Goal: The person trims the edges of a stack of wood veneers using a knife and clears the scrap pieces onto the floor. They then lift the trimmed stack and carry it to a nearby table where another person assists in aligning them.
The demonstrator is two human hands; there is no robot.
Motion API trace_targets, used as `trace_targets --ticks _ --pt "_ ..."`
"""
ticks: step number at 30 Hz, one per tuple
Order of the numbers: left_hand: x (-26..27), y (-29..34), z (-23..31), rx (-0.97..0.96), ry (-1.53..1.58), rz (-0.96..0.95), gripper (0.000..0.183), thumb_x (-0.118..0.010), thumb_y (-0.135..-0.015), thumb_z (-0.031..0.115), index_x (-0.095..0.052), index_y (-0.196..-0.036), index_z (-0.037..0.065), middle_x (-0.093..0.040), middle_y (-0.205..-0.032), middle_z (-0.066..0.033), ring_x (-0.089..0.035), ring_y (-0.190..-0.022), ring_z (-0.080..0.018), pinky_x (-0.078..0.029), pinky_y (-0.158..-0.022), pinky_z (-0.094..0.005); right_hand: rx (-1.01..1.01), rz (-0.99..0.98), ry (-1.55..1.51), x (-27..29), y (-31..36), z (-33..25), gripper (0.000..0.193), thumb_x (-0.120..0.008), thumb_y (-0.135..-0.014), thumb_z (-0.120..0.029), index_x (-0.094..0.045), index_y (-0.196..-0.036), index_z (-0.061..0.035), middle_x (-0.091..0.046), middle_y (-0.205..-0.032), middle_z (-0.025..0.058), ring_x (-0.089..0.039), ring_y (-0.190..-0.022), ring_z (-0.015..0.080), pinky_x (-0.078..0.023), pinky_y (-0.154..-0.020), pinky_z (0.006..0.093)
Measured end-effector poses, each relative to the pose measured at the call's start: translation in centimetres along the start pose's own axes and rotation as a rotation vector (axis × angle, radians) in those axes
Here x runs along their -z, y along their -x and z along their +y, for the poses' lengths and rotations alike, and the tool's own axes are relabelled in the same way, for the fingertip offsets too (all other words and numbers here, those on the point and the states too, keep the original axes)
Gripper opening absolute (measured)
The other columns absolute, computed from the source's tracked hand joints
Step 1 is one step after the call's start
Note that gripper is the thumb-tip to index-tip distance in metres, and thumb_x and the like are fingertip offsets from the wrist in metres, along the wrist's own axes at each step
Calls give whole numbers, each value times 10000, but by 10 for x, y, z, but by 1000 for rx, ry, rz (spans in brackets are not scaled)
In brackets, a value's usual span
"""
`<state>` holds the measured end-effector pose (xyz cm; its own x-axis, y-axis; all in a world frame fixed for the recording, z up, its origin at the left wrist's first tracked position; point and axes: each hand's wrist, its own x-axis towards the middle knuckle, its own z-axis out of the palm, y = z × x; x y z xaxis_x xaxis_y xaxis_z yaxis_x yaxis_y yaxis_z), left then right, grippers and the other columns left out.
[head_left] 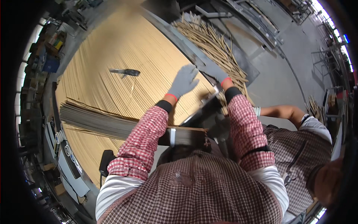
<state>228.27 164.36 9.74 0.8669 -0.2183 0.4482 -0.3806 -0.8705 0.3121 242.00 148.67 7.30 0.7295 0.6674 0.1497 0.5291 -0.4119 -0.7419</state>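
Note:
Both of my hands wear grey gloves with red cuffs. My left hand (182, 82) lies over a broad tan surface of closely packed cardboard edges (149, 48), fingers stretched out and thumb apart, with nothing held. Beside it, my right hand (213, 70) reaches to the metal rail (167, 31) along the right edge of that surface. Its fingertips blur into the grey rail, so a grip cannot be made out. A dark utility knife (128, 72) rests on the cardboard, left of my left hand.
A dark grey bundle of thin strips (99, 119) lies across the cardboard at left. Loose tan strips (209, 41) are heaped beyond the rail. A dark metal bracket (203, 110) sits below my hands. A co-worker (294, 149) stands close on the right, one arm reaching toward me.

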Motion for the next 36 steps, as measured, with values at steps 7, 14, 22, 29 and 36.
trace_targets --ticks 7,14,22,29,36 --pt "-5 6 -6 29 32 -17 456 -606 -826 268 -564 -1178 -19 -545 -1243 -222 -483 -1192 -386 -357 -1047 -468 -114 -228 -80 9 1 -5 678 -637 -818 -476 -504 -1337 -61 -501 -1353 220 -477 -1248 336 -374 -1039 370" --pt "52 9 18 462 490 -130 358 -626 -867 249 -647 -1122 -1 -619 -1205 -152 -571 -1143 -272 -436 -990 -337 -106 -66 163 9 43 -44 563 -600 -851 -453 -586 -1228 -36 -623 -1134 215 -589 -1054 353 -448 -926 411" --pt "251 188 191 204 1130 586 398 -487 -981 283 -674 -929 -64 -676 -932 -195 -648 -896 -274 -497 -878 -383 452 -220 149 1 222 -244 746 -743 -727 -361 -484 -1343 -30 -498 -1300 273 -532 -1125 383 -423 -949 453" --pt "153 342 245 1008 1834 562 630 -471 -961 485 -401 -1391 30 -510 -1314 -201 -549 -1134 -301 -429 -998 -430 357 -418 402 -85 237 -271 964 -748 -605 -245 -306 -1438 -48 -535 -1121 243 -598 -901 372 -486 -753 452" --pt "141 316 152 249 1985 1122 802 -519 -865 637 -402 -1395 47 -439 -1420 -128 -405 -1288 -303 -320 -1086 -469 310 -503 375 8 310 -312 930 -738 -608 -263 -332 -1393 26 -564 -1053 214 -601 -876 352 -474 -749 422"
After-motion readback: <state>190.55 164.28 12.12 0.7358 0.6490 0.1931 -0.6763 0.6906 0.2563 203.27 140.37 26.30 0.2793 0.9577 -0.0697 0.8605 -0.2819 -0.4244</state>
